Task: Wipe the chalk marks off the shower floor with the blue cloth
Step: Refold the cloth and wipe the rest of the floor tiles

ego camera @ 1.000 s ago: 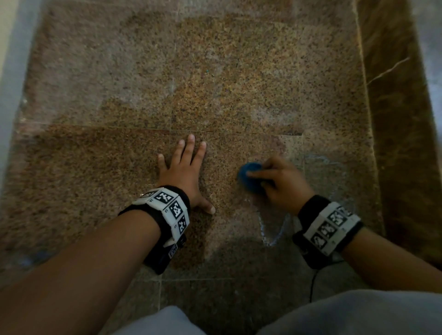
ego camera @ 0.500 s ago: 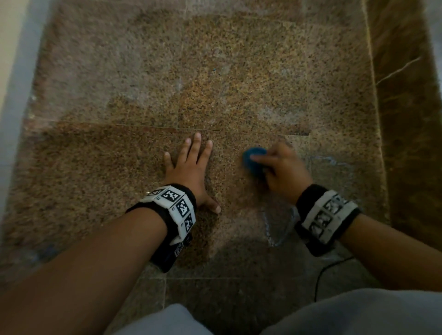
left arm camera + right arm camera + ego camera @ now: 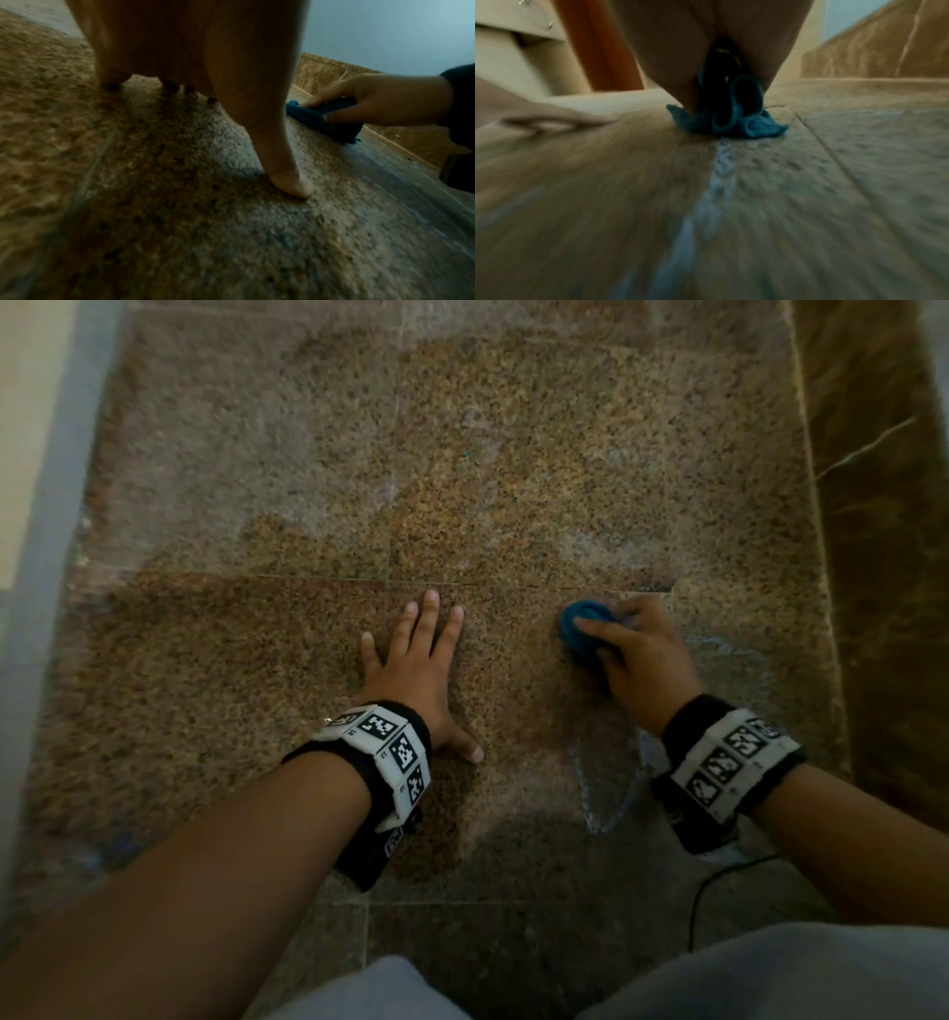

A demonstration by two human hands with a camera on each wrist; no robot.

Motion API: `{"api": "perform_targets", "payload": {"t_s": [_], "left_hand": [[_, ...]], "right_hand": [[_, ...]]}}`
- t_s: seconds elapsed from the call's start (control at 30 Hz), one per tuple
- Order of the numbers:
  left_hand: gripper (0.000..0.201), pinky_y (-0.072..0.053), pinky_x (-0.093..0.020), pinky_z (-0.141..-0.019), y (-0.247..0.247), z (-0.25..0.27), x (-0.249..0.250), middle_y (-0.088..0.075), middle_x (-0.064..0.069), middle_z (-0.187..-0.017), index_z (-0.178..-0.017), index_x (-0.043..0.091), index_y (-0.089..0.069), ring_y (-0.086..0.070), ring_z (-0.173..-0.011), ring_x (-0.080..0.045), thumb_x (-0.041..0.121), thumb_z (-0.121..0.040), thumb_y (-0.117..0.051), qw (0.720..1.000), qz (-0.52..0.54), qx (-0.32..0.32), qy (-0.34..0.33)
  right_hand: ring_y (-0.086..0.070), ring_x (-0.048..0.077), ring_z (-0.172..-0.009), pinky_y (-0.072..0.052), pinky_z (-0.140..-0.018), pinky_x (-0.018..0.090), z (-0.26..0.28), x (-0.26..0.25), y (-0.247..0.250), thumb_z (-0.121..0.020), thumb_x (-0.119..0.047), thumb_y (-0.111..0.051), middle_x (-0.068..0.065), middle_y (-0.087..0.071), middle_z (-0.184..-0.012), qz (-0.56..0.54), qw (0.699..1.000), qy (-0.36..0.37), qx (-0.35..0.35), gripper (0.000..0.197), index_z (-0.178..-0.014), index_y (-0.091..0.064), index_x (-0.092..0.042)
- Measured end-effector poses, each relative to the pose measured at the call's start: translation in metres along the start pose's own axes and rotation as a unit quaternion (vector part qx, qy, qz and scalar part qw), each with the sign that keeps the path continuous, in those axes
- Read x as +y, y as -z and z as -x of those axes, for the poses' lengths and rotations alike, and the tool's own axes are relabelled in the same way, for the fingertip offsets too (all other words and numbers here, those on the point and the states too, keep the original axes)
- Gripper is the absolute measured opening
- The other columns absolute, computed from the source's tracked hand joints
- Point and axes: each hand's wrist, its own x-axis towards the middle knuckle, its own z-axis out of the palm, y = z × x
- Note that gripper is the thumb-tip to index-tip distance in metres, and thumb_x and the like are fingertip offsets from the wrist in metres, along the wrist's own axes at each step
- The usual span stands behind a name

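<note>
Now my left hand point(image 3: 418, 660) lies flat, fingers straight, braced on the shower floor point(image 3: 257, 685), holding nothing. Right of it my right hand point(image 3: 642, 654) grips the bunched blue cloth point(image 3: 583, 624), which has travelled away from me across the last second, up to the tile joint. Behind it, near my wrist, a chalk loop point(image 3: 611, 793) remains; I judge wiping unfinished.

The head view looks steeply down on the speckled brown granite shower floor point(image 3: 513, 454). Both wrist views sit low, skimming it, sharing the bunched blue cloth point(image 3: 316, 117).
</note>
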Motion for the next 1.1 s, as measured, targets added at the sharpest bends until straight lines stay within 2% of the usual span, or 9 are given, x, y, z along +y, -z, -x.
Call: {"api": "perform_targets", "payload": {"t_s": [0.13, 0.27, 0.47, 0.57, 0.7, 0.8, 0.9, 1.0, 1.1], "left_hand": [[0.152, 0.007, -0.060, -0.115, -0.001, 0.002, 0.000, 0.043, 0.003, -0.149, -0.144, 0.029, 0.034, 0.031, -0.142, -0.022, 0.071, -0.051, -0.079, 1.000, 0.001, -0.005, -0.001], [0.147, 0.005, -0.059, -0.116, 0.003, 0.005, 0.001, 0.041, 0.001, -0.151, -0.145, 0.027, 0.032, 0.028, -0.143, -0.023, 0.071, -0.056, -0.077, 1.000, -0.016, -0.002, -0.005], [0.146, 0.010, -0.059, -0.114, -0.009, 0.020, 0.006, 0.045, -0.003, -0.148, -0.144, 0.031, 0.033, 0.033, -0.141, -0.027, 0.073, -0.056, -0.075, 0.992, -0.077, -0.044, -0.088], [0.150, 0.009, -0.062, -0.112, -0.023, 0.018, 0.011, 0.048, -0.005, -0.146, -0.140, 0.031, 0.038, 0.035, -0.140, -0.030, 0.072, -0.054, -0.077, 0.987, -0.110, -0.057, -0.098], [0.152, 0.010, -0.062, -0.111, -0.026, 0.014, 0.009, 0.049, -0.003, -0.145, -0.138, 0.033, 0.040, 0.036, -0.139, -0.028, 0.072, -0.052, -0.078, 0.989, -0.108, -0.050, -0.092], [0.152, 0.009, -0.061, -0.112, -0.029, 0.014, 0.009, 0.048, -0.002, -0.145, -0.137, 0.035, 0.041, 0.035, -0.140, -0.027, 0.072, -0.051, -0.079, 0.989, -0.107, -0.037, -0.093], [0.152, 0.008, -0.061, -0.113, -0.030, 0.014, 0.009, 0.048, 0.000, -0.146, -0.136, 0.036, 0.041, 0.034, -0.141, -0.026, 0.070, -0.050, -0.080, 0.990, -0.105, -0.034, -0.087], [0.153, 0.008, -0.061, -0.113, -0.028, 0.015, 0.012, 0.049, 0.000, -0.145, -0.137, 0.037, 0.041, 0.034, -0.140, -0.027, 0.069, -0.050, -0.081, 0.990, -0.105, -0.044, -0.080], [0.151, 0.006, -0.062, -0.113, -0.025, 0.016, 0.015, 0.049, -0.002, -0.145, -0.138, 0.036, 0.040, 0.034, -0.140, -0.028, 0.066, -0.053, -0.082, 0.991, -0.106, -0.048, -0.072]], "right_hand": [[-0.053, 0.046, -0.094, -0.049, -0.083, 0.048, 0.040, -0.022, -0.015, -0.075, -0.006, -0.073, 0.022, -0.054, -0.112, 0.017, 0.995, 0.095, -0.036, 0.043, -0.116, -0.066, -0.017], [-0.047, 0.036, -0.103, -0.050, -0.083, 0.044, 0.068, -0.054, -0.017, -0.084, -0.016, -0.066, 0.011, -0.048, -0.122, 0.060, 0.935, 0.239, -0.254, 0.043, -0.125, -0.059, -0.029], [-0.046, 0.038, -0.101, -0.043, -0.087, 0.043, 0.024, -0.022, 0.000, -0.087, -0.010, -0.059, 0.012, -0.053, -0.109, 0.050, 0.996, 0.044, -0.067, 0.037, -0.121, -0.063, -0.023], [-0.053, 0.039, -0.083, -0.051, -0.073, 0.046, 0.045, -0.036, -0.016, -0.078, -0.012, -0.067, 0.013, -0.057, -0.097, 0.053, 0.991, 0.119, -0.043, 0.033, -0.110, -0.069, -0.017], [-0.058, 0.030, -0.079, -0.052, -0.065, 0.035, 0.079, -0.056, -0.032, -0.068, -0.022, -0.078, 0.006, -0.058, -0.094, 0.060, 0.933, 0.315, -0.164, 0.036, -0.103, -0.070, -0.027], [-0.057, 0.030, -0.091, -0.054, -0.074, 0.036, 0.061, -0.047, -0.019, -0.075, -0.012, -0.072, 0.009, -0.057, -0.106, 0.040, 0.960, 0.232, -0.153, 0.037, -0.110, -0.069, -0.026], [-0.054, 0.042, -0.101, -0.051, -0.084, 0.044, 0.041, -0.030, -0.015, -0.079, -0.003, -0.068, 0.020, -0.054, -0.118, 0.012, 0.993, 0.111, -0.037, 0.035, -0.110, -0.069, -0.018], [-0.055, 0.044, -0.084, -0.053, -0.072, 0.050, 0.046, -0.029, -0.024, -0.068, 0.003, -0.075, 0.018, -0.059, -0.106, 0.034, 0.986, 0.161, -0.017, 0.040, -0.104, -0.071, -0.014], [-0.055, 0.035, -0.082, -0.053, -0.071, 0.039, 0.060, -0.039, -0.033, -0.074, -0.005, -0.066, 0.010, -0.059, -0.103, 0.030, 0.969, 0.234, -0.066, 0.032, -0.101, -0.071, -0.020]]}}
